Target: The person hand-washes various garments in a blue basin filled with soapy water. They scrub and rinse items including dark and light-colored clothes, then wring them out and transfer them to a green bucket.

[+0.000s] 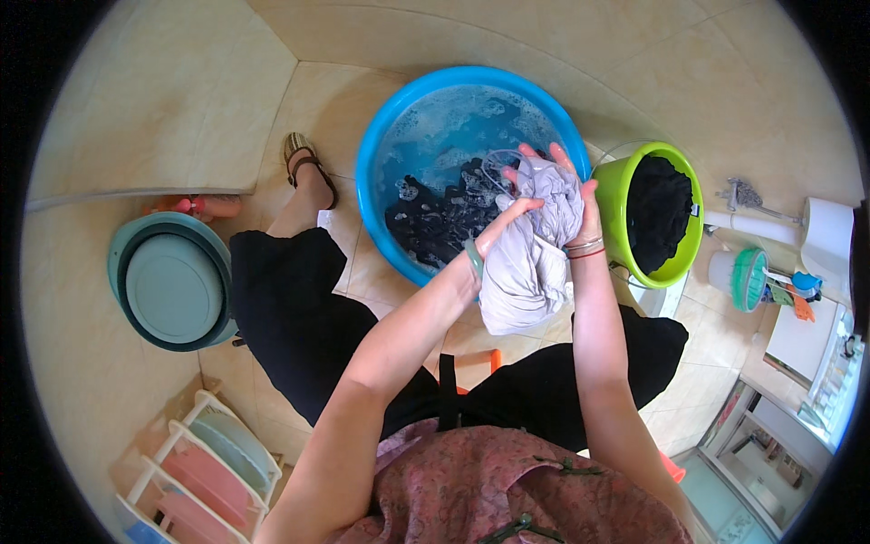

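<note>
My left hand (504, 225) and my right hand (589, 216) hold a bunched pale grey garment (526, 281) between them, partly over the near right rim of a blue basin (366, 172). Fingers of both hands are curled about the cloth's upper part, while its lower part hangs toward me. A thin, pale cord-like loop (490, 172) sticks out beside the left fingers. Soapy water fills the basin, and a dark wet garment (435, 213) lies soaking in it. Just right of my right hand stands a lime green bucket (616, 204) with a black garment (660, 213) inside.
Stacked grey-green basins (172, 290) sit at the left beside a pinkish bottle (213, 207). A white rack (181, 426) with coloured basins stands lower left. A wall tap (745, 194) and a small green-rimmed container (749, 279) are at the right. Tiled walls enclose the far side.
</note>
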Available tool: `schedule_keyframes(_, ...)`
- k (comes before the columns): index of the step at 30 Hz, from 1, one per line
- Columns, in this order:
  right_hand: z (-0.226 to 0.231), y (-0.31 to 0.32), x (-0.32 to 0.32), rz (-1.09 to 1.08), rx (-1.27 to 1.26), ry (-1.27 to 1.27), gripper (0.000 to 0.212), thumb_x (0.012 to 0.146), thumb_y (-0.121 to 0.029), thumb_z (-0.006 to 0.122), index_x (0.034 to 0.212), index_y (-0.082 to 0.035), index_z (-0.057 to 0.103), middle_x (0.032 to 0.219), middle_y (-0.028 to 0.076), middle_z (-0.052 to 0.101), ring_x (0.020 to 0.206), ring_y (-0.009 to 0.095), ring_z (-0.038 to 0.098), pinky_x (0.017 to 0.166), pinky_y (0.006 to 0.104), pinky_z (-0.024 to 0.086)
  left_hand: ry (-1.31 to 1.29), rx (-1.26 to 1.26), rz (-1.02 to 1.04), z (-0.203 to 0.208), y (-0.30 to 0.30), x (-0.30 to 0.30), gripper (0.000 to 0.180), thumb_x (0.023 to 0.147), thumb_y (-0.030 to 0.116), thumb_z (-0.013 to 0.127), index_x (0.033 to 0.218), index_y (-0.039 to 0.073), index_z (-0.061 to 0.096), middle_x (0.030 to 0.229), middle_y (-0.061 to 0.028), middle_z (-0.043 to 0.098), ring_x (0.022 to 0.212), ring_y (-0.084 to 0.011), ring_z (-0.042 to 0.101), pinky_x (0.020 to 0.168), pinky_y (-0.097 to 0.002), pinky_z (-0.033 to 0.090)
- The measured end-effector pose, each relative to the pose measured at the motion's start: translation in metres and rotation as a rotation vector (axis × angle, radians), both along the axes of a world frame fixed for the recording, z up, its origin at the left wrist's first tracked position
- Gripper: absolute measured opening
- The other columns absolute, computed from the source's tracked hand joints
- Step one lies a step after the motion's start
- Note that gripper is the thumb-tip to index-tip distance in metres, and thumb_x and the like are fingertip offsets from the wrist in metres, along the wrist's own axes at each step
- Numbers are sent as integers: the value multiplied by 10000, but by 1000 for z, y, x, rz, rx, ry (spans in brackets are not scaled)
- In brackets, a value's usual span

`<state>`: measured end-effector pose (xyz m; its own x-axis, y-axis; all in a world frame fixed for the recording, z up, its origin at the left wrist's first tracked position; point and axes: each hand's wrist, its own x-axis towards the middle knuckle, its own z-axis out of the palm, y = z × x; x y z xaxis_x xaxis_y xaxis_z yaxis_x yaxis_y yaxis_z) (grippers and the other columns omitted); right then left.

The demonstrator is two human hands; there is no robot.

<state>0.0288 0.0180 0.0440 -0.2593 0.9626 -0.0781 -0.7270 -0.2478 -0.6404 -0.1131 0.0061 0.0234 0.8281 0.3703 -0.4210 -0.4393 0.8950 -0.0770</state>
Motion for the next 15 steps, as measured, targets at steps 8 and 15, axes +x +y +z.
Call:
schedule_keyframes(8, 40, 21, 3, 87, -51, -737, 489, 774, -116, 730, 1230, -38, 570, 1150, 68, 594, 995, 154, 582, 902, 282, 456, 394, 435, -21, -6, 12, -1, 502, 944, 374, 536, 1270, -7, 519, 1164, -114, 624, 986, -197, 638, 861, -323, 510)
schedule_keyframes(15, 12, 28, -10, -13, 62, -938, 241, 789, -46, 679, 1027, -23, 651, 944, 29, 652, 865, 107, 597, 802, 249, 485, 797, 836, 68, -13, 7, 3, 439, 868, 310, 469, 1025, -77, 604, 923, -201, 667, 886, -273, 634, 825, -382, 453)
